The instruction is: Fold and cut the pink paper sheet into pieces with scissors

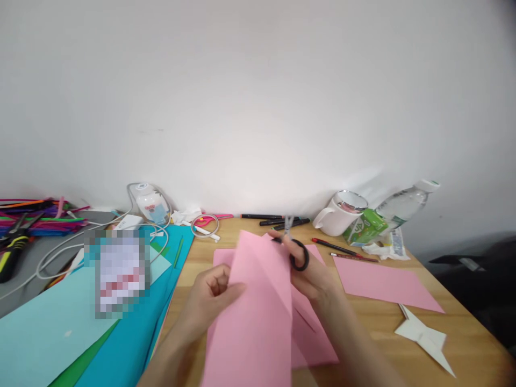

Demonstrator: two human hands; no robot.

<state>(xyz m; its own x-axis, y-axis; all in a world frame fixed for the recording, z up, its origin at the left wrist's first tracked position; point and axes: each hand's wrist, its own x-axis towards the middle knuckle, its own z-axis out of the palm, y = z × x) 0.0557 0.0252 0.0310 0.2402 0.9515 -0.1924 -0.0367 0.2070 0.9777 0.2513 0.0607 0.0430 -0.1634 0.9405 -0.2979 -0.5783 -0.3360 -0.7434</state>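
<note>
A sheet of pink paper (258, 312) is held up in front of me. My left hand (215, 295) pinches its left edge, thumb on the near face and curled fingers behind. At the upper right edge of the sheet, my right hand (306, 269) grips a pair of scissors (299, 258) with black handles, their blades pointing up and away. The right fingertips also touch or lie close to the paper's edge; I cannot tell which. Below, more pink paper (314, 344) lies on the wooden table, partly hidden by the raised sheet and my hands.
To the right lie a pink strip (387, 282) and a folded white paper star (423, 334). A white mug (341, 215), green box (366, 226) and tilted bottle (407, 204) stand by the wall. Blue paper (133, 344), cables and pliers (16, 242) are at left; pens (282, 221) lie behind.
</note>
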